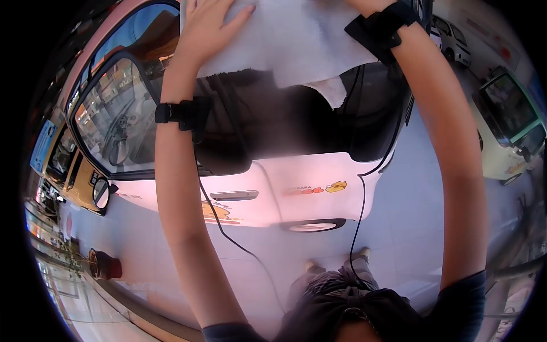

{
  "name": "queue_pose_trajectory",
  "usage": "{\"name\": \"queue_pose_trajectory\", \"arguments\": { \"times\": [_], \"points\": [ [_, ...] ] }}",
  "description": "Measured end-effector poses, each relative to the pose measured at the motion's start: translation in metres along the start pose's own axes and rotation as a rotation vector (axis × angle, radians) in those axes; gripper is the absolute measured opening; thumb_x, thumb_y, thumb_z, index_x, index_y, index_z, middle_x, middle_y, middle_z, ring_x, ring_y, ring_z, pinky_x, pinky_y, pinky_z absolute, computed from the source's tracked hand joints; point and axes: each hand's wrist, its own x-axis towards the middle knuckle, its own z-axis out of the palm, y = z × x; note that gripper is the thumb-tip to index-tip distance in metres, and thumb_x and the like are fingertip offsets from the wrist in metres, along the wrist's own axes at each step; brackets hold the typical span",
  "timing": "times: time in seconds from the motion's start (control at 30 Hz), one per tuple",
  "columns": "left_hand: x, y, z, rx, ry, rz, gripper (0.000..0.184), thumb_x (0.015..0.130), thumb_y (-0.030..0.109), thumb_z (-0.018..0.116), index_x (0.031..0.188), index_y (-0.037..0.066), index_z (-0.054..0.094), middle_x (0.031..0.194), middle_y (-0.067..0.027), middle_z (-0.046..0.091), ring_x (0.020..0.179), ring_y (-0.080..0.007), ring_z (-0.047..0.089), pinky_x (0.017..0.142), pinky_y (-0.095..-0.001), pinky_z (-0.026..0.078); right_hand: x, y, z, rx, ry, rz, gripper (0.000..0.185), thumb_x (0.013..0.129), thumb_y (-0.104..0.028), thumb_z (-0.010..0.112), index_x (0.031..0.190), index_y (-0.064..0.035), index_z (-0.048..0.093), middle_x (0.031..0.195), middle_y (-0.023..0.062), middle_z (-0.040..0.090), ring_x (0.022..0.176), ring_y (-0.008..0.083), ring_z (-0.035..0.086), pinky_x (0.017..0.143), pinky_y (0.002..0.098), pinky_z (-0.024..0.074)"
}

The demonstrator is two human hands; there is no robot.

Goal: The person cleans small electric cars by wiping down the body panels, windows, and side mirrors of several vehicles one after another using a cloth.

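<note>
A white cloth [296,45] is spread against the upper side of a small pink car [319,171], and its lower edge hangs over the dark rear side window [273,125]. My left hand [211,25] lies flat on the cloth's left part, thumb held away from the fingers; some fingertips run past the top of the view. Only the wrist end of my right hand [370,4] shows at the cloth's upper right, its fingers cut off by the frame. Each wrist wears a black strap with a cable.
On the car's left side are the front door window [117,114] and a side mirror [101,192]. A yellow car [80,176] stands at left, a pale green car [507,125] at right. A potted plant [105,264] is at lower left. Thin cables [236,239] hang before me.
</note>
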Motion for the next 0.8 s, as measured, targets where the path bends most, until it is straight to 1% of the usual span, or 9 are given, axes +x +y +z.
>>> {"name": "queue_pose_trajectory", "arguments": {
  "times": [0.13, 0.2, 0.27, 0.47, 0.6, 0.67, 0.7, 0.77, 0.8],
  "points": [
    [-0.055, -0.008, -0.006, 0.057, -0.035, -0.053, 0.051, 0.086, 0.024, 0.048, 0.134, 0.013, 0.035, 0.142, -0.0126, 0.026, 0.134, -0.0249, 0.019, 0.107, -0.043, 0.007, -0.018, -0.041, 0.02, 0.105, 0.024, -0.002, 0.068, 0.076, -0.022, 0.062, 0.135, -0.0124, 0.031, 0.135, 0.0104, 0.038, 0.116, 0.0276, 0.044, 0.095, 0.033, 0.0385],
    [-0.09, 0.002, -0.012, 0.072, -0.116, -0.101, 0.054, 0.086, 0.025, 0.048, 0.134, 0.006, 0.032, 0.142, -0.0165, 0.024, 0.134, -0.0271, 0.017, 0.107, -0.0437, 0.006, -0.036, -0.066, 0.029, 0.188, -0.003, 0.012, 0.068, 0.076, -0.021, 0.062, 0.135, -0.0118, 0.031, 0.135, 0.0104, 0.038, 0.116, 0.0275, 0.044, 0.095, 0.0329, 0.0384],
    [-0.121, 0.013, -0.019, 0.09, -0.198, -0.14, 0.053, 0.086, 0.025, 0.049, 0.133, 0.004, 0.033, 0.141, -0.0177, 0.024, 0.133, -0.0295, 0.018, 0.107, -0.0449, 0.007, -0.051, -0.096, 0.029, 0.284, -0.153, 0.082, 0.066, 0.078, -0.022, 0.059, 0.136, -0.0101, 0.03, 0.138, 0.01, 0.034, 0.122, 0.0259, 0.037, 0.098, 0.0333, 0.0356],
    [-0.222, 0.062, -0.031, 0.056, -0.404, -0.277, 0.052, 0.083, 0.022, 0.053, 0.128, 0.003, 0.038, 0.135, -0.0205, 0.032, 0.127, -0.0354, 0.026, 0.105, -0.0493, 0.015, -0.119, -0.178, 0.034, 0.716, -0.505, 0.292, 0.062, 0.081, -0.015, 0.053, 0.136, -0.0065, 0.027, 0.136, 0.0126, 0.034, 0.118, 0.0272, 0.04, 0.1, 0.0333, 0.0326],
    [-0.305, 0.107, -0.018, 0.024, -0.594, -0.386, 0.055, 0.082, 0.02, 0.053, 0.13, 0.001, 0.034, 0.133, -0.0243, 0.03, 0.127, -0.0405, 0.023, 0.104, -0.0526, 0.014, -0.191, -0.237, 0.047, 0.631, -0.618, 0.226, 0.052, 0.085, -0.008, 0.044, 0.135, -0.0038, 0.028, 0.134, 0.0121, 0.036, 0.118, 0.0248, 0.041, 0.099, 0.0333, 0.0328],
    [-0.338, 0.133, -0.009, -0.022, -0.637, -0.465, 0.056, 0.082, 0.02, 0.052, 0.13, 0.0, 0.033, 0.132, -0.0255, 0.03, 0.126, -0.0423, 0.023, 0.104, -0.0531, 0.014, -0.23, -0.259, 0.048, 0.529, -0.594, 0.115, 0.058, 0.086, -0.005, 0.042, 0.138, -0.0003, 0.018, 0.14, 0.0123, 0.029, 0.122, 0.0196, 0.037, 0.101, 0.0273, 0.0281],
    [-0.353, 0.145, -0.005, -0.042, -0.651, -0.505, 0.056, 0.082, 0.021, 0.052, 0.13, 0.0, 0.033, 0.131, -0.0261, 0.031, 0.125, -0.0427, 0.024, 0.104, -0.0535, 0.014, -0.245, -0.27, 0.045, 0.926, -0.713, 0.346, 0.057, 0.087, -0.006, 0.042, 0.138, 0.0002, 0.018, 0.14, 0.0117, 0.028, 0.123, 0.0188, 0.036, 0.101, 0.0268, 0.0275],
    [-0.374, 0.164, 0.002, -0.079, -0.722, -0.577, 0.055, 0.081, 0.022, 0.053, 0.129, 0.0, 0.035, 0.13, -0.0263, 0.032, 0.124, -0.0427, 0.026, 0.104, -0.0533, 0.015, -0.288, -0.296, 0.057, 1.238, -0.872, 0.523, 0.056, 0.087, -0.007, 0.041, 0.138, 0.0001, 0.019, 0.14, 0.011, 0.029, 0.123, 0.0186, 0.036, 0.102, 0.0269, 0.0268],
    [-0.387, 0.172, 0.007, -0.159, -0.753, -0.654, 0.056, 0.081, 0.022, 0.054, 0.128, -0.001, 0.035, 0.13, -0.0261, 0.033, 0.124, -0.0426, 0.026, 0.104, -0.0531, 0.015, -0.3, -0.305, 0.057, 1.079, -0.913, 0.414, 0.055, 0.087, -0.007, 0.041, 0.138, -0.0003, 0.02, 0.14, 0.0111, 0.029, 0.123, 0.0191, 0.037, 0.102, 0.0275, 0.027]
  ]
}}
